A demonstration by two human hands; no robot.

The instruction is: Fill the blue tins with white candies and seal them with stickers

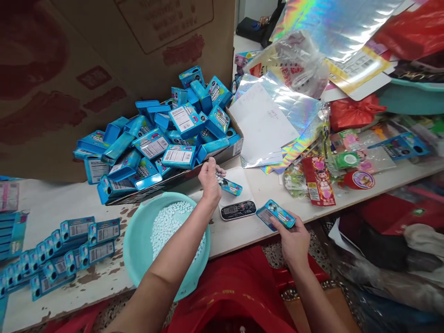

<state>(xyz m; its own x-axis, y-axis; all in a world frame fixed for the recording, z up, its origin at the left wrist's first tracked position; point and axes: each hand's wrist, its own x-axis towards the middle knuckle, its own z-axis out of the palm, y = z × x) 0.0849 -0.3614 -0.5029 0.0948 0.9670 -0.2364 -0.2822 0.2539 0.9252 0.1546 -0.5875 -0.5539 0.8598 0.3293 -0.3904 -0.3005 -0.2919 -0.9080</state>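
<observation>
My left hand is closed around some pale mint-coloured candies, which show at its fingers. It hovers over a small blue candy box lying on a white digital scale. The scale's dark display panel faces me, its digits too small to read surely. Off the scale to the right, my right hand grips another blue candy box between thumb and fingers, tilted. Beneath my left forearm stands a turquoise basin with many loose candies in it.
A shallow carton heaped with blue boxes stands behind the basin, against a large cardboard box. Rows of blue boxes stand at left. Paper sheets, holographic film and a red packet lie at right.
</observation>
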